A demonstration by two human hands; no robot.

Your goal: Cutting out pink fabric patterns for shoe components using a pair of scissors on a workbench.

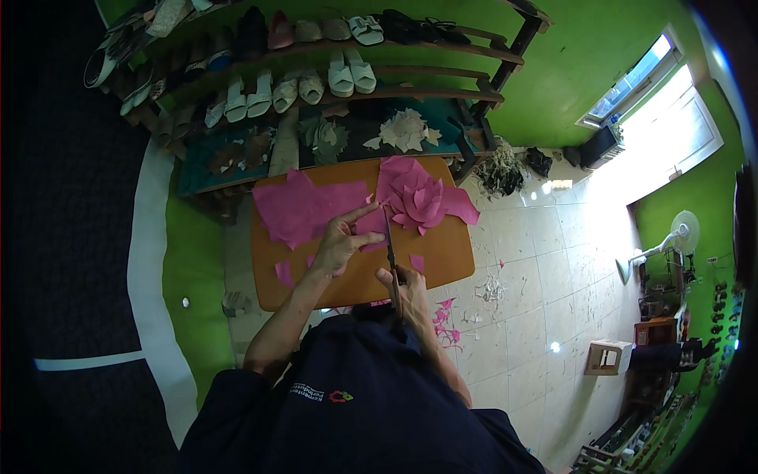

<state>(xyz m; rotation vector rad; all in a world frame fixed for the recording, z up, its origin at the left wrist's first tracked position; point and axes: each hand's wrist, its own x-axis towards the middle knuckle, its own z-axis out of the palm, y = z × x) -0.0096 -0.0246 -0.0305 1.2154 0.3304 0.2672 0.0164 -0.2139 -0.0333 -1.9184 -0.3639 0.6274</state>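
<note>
My left hand [339, 245] pinches a piece of thin pink sheet material [371, 225] between thumb and fingers, above the orange-brown table [347, 286]. Scissors [390, 249] point away from me in my right hand [408, 291], with their blades at the right edge of that piece. How far the blades are apart is too small to tell. On the table's left lies a large pink sheet [294, 209] with irregular edges. A heap of pink cut pieces [416, 197] is piled at the far right. Small pink scraps [283, 273] lie nearer to me.
Beyond the table, a wooden rack [442, 93] holds rows of shoes and sandals, with grey and cream cut pieces [404, 130] on its lowest level. Pink offcuts [446, 324] litter the tiled floor to the right. A white fan [681, 235] and a stool [606, 358] stand farther right.
</note>
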